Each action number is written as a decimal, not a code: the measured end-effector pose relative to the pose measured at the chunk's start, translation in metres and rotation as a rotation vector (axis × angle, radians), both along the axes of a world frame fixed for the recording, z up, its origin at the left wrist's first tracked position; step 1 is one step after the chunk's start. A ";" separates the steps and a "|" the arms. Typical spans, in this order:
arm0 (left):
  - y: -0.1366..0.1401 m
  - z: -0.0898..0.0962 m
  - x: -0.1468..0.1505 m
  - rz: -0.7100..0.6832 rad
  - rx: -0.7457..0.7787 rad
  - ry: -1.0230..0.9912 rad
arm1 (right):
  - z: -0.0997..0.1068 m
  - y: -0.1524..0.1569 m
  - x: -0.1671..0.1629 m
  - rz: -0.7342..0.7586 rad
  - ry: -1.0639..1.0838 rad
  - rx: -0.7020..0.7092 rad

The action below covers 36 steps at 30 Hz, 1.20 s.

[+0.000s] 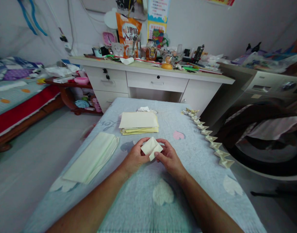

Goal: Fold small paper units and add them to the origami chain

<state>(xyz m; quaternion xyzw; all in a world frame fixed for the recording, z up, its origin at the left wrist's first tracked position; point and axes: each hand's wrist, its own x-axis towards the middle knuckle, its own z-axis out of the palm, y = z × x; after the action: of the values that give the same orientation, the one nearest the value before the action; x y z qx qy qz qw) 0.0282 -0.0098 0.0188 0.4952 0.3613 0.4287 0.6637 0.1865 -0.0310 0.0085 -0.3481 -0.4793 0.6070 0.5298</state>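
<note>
A small folded piece of cream paper is held between my two hands over the middle of the cloth-covered table. My left hand grips its left corner, with the thumb on the near side. On the right edge, my right hand pinches the paper with thumb and fingers. Just beyond my hands lies a stack of cream and yellow paper sheets. To the left is a pile of long, pale folded sheets. Along the right edge runs a row of folded paper pieces, pointed at their ends.
The table wears a light blue cloth with heart shapes. A crumpled white tissue lies behind the stack. Beyond stands a white desk crowded with jars and packets. A washing machine is at right, a bed at left.
</note>
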 end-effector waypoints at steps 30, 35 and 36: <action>-0.005 0.009 -0.001 -0.052 -0.054 -0.118 | -0.005 0.001 -0.002 -0.030 -0.006 0.018; -0.001 0.007 -0.008 0.016 -0.054 -0.058 | -0.003 0.000 -0.001 -0.057 -0.005 0.004; 0.000 0.007 -0.009 0.033 -0.044 -0.022 | -0.003 0.000 -0.001 -0.058 -0.005 0.002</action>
<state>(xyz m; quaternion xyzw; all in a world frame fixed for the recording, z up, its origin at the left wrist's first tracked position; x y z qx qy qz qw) 0.0194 -0.0096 0.0261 0.4695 0.3717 0.4369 0.6711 0.1853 -0.0307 0.0051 -0.3626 -0.4711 0.5901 0.5463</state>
